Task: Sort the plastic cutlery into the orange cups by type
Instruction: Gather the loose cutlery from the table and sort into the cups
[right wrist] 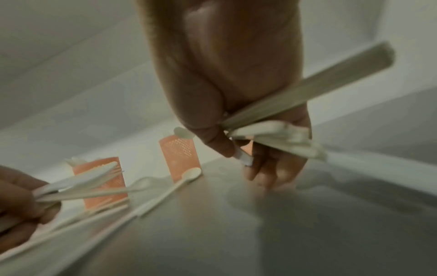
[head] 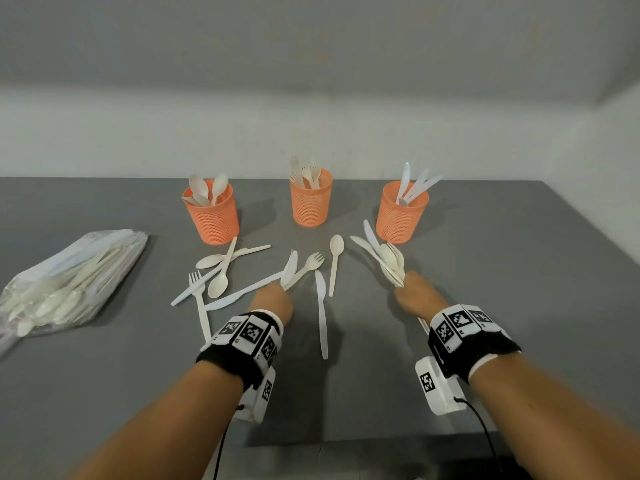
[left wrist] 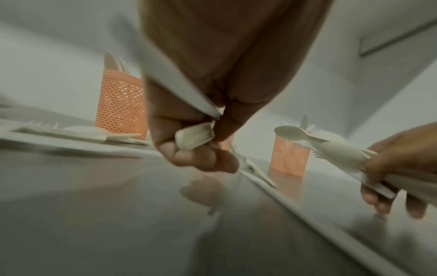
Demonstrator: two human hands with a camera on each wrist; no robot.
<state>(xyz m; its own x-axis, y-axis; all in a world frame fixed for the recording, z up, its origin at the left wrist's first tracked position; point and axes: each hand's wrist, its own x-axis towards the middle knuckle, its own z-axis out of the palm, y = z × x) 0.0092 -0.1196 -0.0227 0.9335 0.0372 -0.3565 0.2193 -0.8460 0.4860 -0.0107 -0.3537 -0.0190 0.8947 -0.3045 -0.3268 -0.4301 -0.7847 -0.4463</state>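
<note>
Three orange mesh cups stand in a row at the back: the left cup (head: 212, 216) has spoons, the middle cup (head: 311, 202) forks, the right cup (head: 401, 216) knives. My left hand (head: 273, 294) grips a knife and a fork (head: 294, 268) by their handles, low over the table. In the left wrist view its fingers (left wrist: 201, 158) curl round those handles. My right hand (head: 414, 289) grips a mixed bundle of cutlery (head: 384, 258) that fans toward the right cup. Loose pieces lie between the hands and the cups, among them a spoon (head: 335, 258) and a knife (head: 321, 313).
A clear plastic bag (head: 69, 282) full of cutlery lies at the left on the grey table (head: 485, 271). More loose spoons, a fork (head: 200, 303) and knives lie crossed in front of the left cup. A white wall stands behind the cups.
</note>
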